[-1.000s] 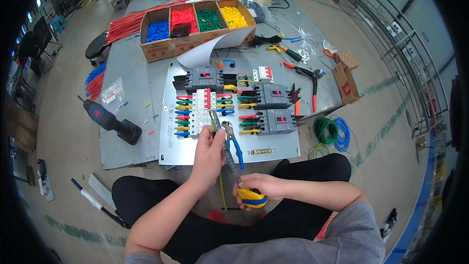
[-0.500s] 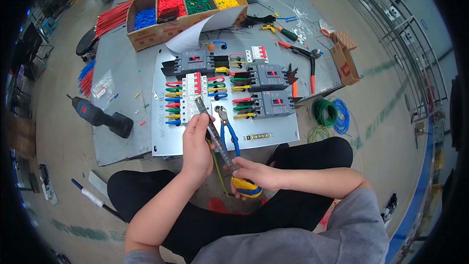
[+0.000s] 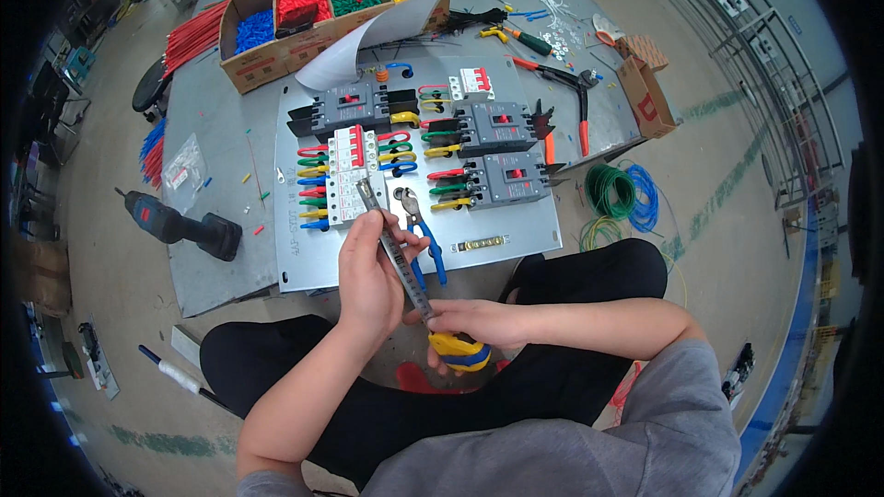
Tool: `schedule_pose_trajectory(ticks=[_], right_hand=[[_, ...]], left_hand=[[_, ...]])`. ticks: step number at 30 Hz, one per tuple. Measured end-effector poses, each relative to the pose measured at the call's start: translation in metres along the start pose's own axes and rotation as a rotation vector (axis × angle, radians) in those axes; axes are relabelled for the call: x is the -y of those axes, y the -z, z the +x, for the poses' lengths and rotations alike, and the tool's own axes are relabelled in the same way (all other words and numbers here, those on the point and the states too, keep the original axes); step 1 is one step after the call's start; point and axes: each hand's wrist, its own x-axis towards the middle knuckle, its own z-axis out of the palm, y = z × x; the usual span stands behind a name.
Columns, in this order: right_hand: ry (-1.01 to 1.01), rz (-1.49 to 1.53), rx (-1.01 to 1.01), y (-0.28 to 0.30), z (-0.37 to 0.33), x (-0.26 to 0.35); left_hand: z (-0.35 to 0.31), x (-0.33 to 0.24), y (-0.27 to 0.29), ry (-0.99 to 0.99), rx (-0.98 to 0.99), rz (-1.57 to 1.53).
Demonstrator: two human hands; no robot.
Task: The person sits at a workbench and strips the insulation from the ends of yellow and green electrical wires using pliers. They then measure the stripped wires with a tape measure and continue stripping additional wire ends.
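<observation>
My right hand (image 3: 474, 324) is closed around a yellow-and-blue tape measure (image 3: 459, 352) above my lap. Its steel blade (image 3: 402, 266) runs up and to the left, and my left hand (image 3: 370, 267) grips it near the far end with the fingers closed. The blade's tip reaches over the lower edge of a row of white breakers with red switches (image 3: 350, 166) on a metal mounting plate (image 3: 368, 258). Cable-cutter-like pliers with blue handles (image 3: 436, 253) lie on the plate just right of the blade. Grey moulded-case breakers (image 3: 502, 179) are mounted further right.
A cordless drill (image 3: 180, 224) lies on the table at the left. Behind the plate stands a cardboard box (image 3: 308, 46) of coloured caps. Red-handled cutters (image 3: 582, 97) rest at the right, and coils of green wire (image 3: 610, 191) lie on the floor below.
The view has shifted slightly, so the bench sits further left. My hands still hold the tape measure and blade. The yellow-green wire hanging below my left hand no longer shows.
</observation>
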Motion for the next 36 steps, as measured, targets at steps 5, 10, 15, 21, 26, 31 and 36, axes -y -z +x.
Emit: schedule_pose_trajectory(ticks=[5,10,15,21,26,31,36], right_hand=[[-0.025,-0.068,-0.019,0.003,0.003,0.001],[-0.092,-0.105,0.018,0.007,0.007,0.000],[-0.111,-0.111,-0.023,0.007,0.012,-0.004],[-0.068,-0.123,-0.060,0.008,0.018,-0.010],[-0.072,-0.154,-0.084,0.010,0.017,-0.009],[-0.074,-0.228,-0.110,0.009,0.014,-0.003],[-0.047,-0.253,-0.126,0.011,0.014,-0.006]], left_hand=[[-0.001,-0.001,0.001,0.005,0.019,0.032],[-0.004,0.002,0.001,0.040,-0.008,0.027],[-0.006,0.004,-0.006,0.043,-0.026,0.063],[-0.006,0.001,-0.006,0.049,-0.020,0.091],[-0.006,-0.006,-0.006,0.067,-0.048,0.376],[-0.004,-0.006,-0.002,-0.010,-0.004,0.542],[-0.008,-0.009,-0.006,-0.075,0.039,0.614]])
